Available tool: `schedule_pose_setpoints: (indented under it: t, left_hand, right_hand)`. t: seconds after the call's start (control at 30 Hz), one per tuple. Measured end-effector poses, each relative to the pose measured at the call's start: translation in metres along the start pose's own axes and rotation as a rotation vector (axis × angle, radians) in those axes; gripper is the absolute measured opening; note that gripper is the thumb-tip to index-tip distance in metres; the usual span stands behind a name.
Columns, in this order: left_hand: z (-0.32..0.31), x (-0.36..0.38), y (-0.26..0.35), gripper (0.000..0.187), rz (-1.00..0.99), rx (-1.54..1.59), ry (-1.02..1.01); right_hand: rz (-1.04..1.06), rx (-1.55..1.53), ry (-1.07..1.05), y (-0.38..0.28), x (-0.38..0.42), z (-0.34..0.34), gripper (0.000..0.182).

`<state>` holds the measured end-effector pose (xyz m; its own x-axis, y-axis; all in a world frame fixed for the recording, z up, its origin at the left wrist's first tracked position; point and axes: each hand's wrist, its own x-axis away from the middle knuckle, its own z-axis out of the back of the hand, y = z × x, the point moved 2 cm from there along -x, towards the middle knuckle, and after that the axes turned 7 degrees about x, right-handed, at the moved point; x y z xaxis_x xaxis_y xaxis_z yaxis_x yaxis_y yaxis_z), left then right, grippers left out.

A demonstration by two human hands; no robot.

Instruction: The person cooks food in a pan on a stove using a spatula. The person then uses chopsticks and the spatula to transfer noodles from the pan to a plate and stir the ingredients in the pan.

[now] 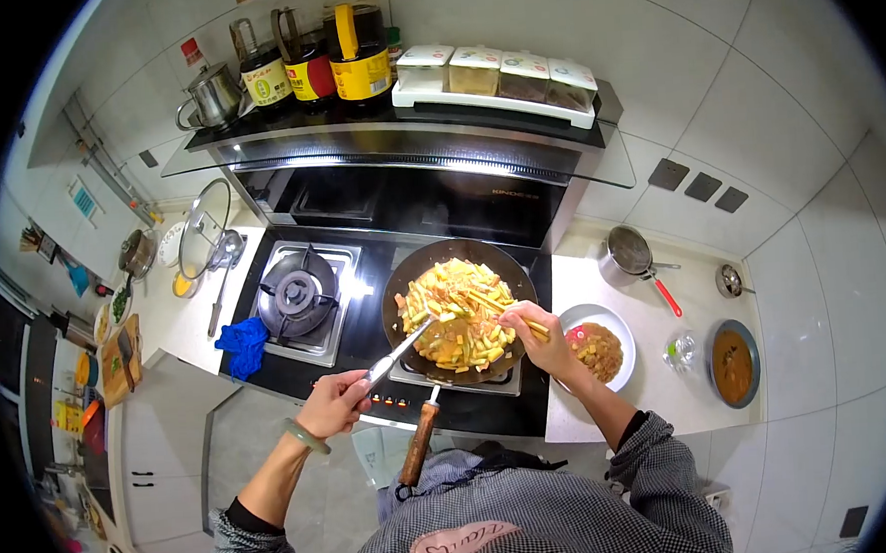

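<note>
A dark wok [396,289] full of chopped yellow-green vegetable pieces [469,287] stands on the right burner, its wooden handle [418,446] pointing toward me. My left hand [338,406] is closed around a metal-handled cooking tool [399,353]. The tool's far end reaches into the food, which hides its head. Over the wok's right rim, my right hand [538,338] grips a pair of chopsticks [491,302], with their tips among the pieces. Just right of that hand sits a white bowl [621,329] holding a brown mixture [597,353].
The left burner [300,291] has a blue cloth [241,347] beside it. A glass lid [206,229] stands farther left. On the right counter are a red-handled pot [626,254], a clear container [680,351] and a grey bowl [715,362]. Sauce bottles [359,56] and seasoning boxes [499,73] line the shelf.
</note>
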<state>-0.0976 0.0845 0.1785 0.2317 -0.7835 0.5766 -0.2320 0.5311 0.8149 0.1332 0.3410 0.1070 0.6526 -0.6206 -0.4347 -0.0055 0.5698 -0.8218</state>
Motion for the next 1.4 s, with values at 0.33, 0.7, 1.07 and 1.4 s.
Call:
schedule_pose_setpoints:
  t: [0.33,0.7,1.07,1.4]
  left_hand:
    - [-0.008,0.018,0.021,0.029,-0.017,-0.021,0.023]
    - [-0.016,0.049,0.064,0.028,-0.017,-0.057,0.027]
    - [-0.025,0.067,0.091,0.026,-0.082,-0.088,-0.001]
    - [-0.034,0.082,0.107,0.022,-0.088,-0.068,0.003]
  right_hand:
    - [0.018,0.012,-0.029,-0.027,-0.011,0.017,0.013]
    - [0.007,-0.077,-0.029,-0.057,-0.024,0.041,0.013]
    - [0.063,-0.079,-0.033,-0.079,-0.03,0.06,0.013]
    - [0.092,-0.083,-0.036,-0.097,-0.033,0.072,0.015]
